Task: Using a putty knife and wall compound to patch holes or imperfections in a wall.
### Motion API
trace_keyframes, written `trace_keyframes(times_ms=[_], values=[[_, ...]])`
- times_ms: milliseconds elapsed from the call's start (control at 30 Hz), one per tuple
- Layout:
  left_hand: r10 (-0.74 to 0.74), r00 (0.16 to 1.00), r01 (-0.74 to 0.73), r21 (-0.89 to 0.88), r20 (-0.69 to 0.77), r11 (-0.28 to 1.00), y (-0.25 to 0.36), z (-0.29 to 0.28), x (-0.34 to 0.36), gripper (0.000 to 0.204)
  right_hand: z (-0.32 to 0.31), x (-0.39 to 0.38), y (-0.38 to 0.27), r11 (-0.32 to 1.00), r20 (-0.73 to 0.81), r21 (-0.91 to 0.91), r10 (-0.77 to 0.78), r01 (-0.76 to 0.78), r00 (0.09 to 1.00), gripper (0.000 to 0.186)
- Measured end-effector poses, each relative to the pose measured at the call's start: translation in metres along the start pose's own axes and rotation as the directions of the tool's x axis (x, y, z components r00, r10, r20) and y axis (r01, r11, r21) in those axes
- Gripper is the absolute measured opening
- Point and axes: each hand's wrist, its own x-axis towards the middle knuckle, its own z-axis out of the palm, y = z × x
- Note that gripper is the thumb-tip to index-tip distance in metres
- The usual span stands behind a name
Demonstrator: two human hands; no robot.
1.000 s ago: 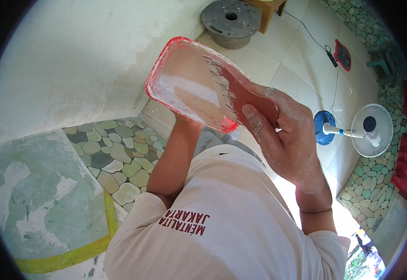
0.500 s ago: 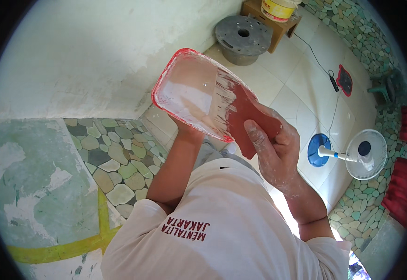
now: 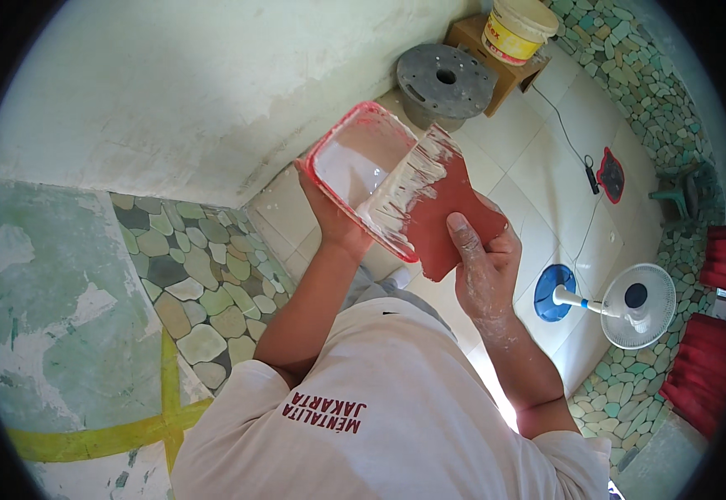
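Red-rimmed tray (image 3: 379, 127) with white paste (image 3: 350, 165) lies at 12 o'clock in view | your left hand (image 3: 334, 221), partly hidden, grips the tray's 8 o'clock side | your right hand (image 3: 489, 271) grips a red spreader (image 3: 454, 208) at 2 o'clock, paste-coated edge over the tray

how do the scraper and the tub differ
The scraper is a flat red blade; the tub is a hollow red-rimmed container. The scraper carries pale paste along one edge; the tub holds some inside. The right hand holds the scraper; the left hand supports the tub. Both are partly red.
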Motion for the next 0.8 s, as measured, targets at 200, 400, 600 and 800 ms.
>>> trace_keyframes(times_ms=[200,400,600,800], values=[[-0.005,0.999,0.007,0.075,-0.036,0.997,0.000,0.014,-0.013,0.086,0.002,0.009,0.006,0.980,-0.071,0.190,0.079,-0.064,0.994,0.035],[0.041,0.999,-0.042,0.006,0.026,0.999,-0.001,-0.002,-0.010,0.089,0.014,0.014,0.000,0.917,-0.157,0.355,0.253,-0.184,0.955,0.032],[0.104,0.995,-0.104,-0.042,0.002,0.994,-0.006,-0.025,0.003,0.088,0.008,0.011,-0.011,0.992,-0.025,0.001,-0.129,0.129,0.991,0.032],[0.010,0.985,0.028,-0.216,0.173,0.976,-0.017,-0.072,0.022,0.067,0.027,0.003,-0.018,0.938,0.215,-0.286,-0.137,0.197,0.967,0.032]])
